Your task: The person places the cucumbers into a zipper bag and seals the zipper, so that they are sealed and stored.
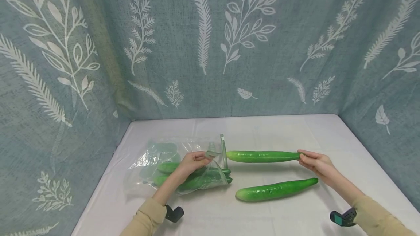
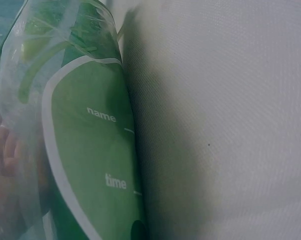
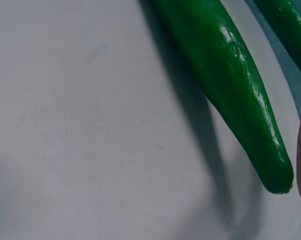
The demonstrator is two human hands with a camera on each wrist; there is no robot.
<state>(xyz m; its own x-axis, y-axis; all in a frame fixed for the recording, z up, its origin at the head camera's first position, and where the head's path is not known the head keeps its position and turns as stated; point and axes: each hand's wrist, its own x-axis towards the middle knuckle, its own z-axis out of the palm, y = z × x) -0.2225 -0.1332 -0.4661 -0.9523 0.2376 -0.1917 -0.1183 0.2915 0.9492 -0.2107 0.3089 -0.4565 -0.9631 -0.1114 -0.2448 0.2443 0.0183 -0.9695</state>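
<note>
My left hand (image 1: 194,162) pinches the upper edge of a clear zip bag (image 1: 193,143) near its mouth, which faces right. Inside the bag lie two cucumbers (image 1: 197,182). With fingers and thumb my right hand (image 1: 319,165) grips the narrow dark end of another cucumber (image 1: 262,156). That cucumber is held level, its pale tip right at the bag's mouth. Nearer the front, a loose cucumber (image 1: 277,189) lies on the table, and it fills much of the right wrist view. A green label (image 2: 95,140) printed "name" and "time" shows on the bag in the left wrist view.
A white cloth (image 1: 282,217) covers the table. Grey-blue curtains (image 1: 210,94) with white leaf patterns stand behind it and along both sides. Dark devices are strapped at the left wrist (image 1: 174,213) and the right wrist (image 1: 342,217).
</note>
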